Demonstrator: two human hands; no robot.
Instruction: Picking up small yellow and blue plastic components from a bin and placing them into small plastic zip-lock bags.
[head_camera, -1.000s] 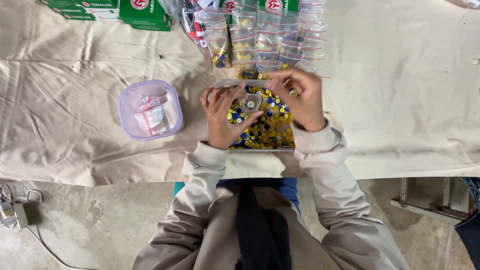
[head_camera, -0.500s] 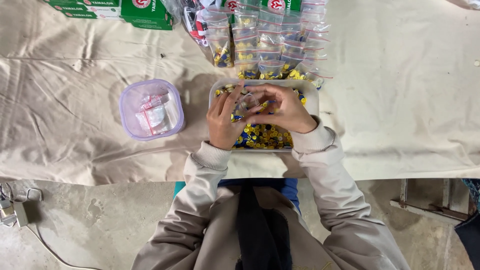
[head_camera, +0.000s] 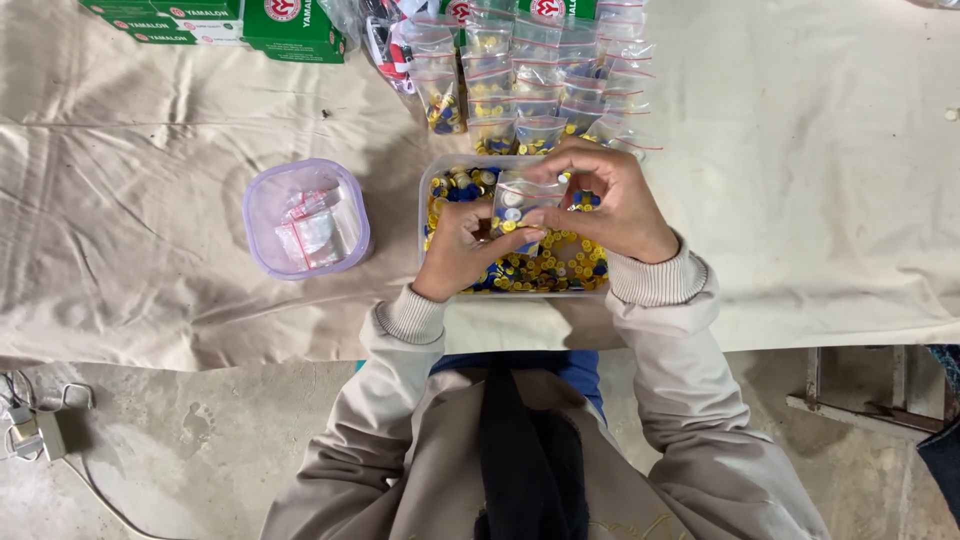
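Both my hands hold a small clear zip bag (head_camera: 520, 197) with a few yellow and white pieces in it, just above a clear rectangular tub (head_camera: 432, 178) full of small yellow and blue round pieces. My left hand (head_camera: 462, 248) grips the bag's lower left side. My right hand (head_camera: 612, 200) pinches its top right edge. Beyond the tub, rows of filled zip bags (head_camera: 530, 90) lie on the cloth.
A lilac-rimmed square container (head_camera: 262, 205) with empty zip bags inside sits left of the tub. Green boxes (head_camera: 235, 22) lie at the far edge. A beige cloth (head_camera: 820, 180) covers the table. On the concrete floor at lower left are a cable and plug (head_camera: 35, 430).
Both hands have shifted a little with the bag over the tub; the right hand now pinches the bag's top edge, and the bag sits more upright between the hands.
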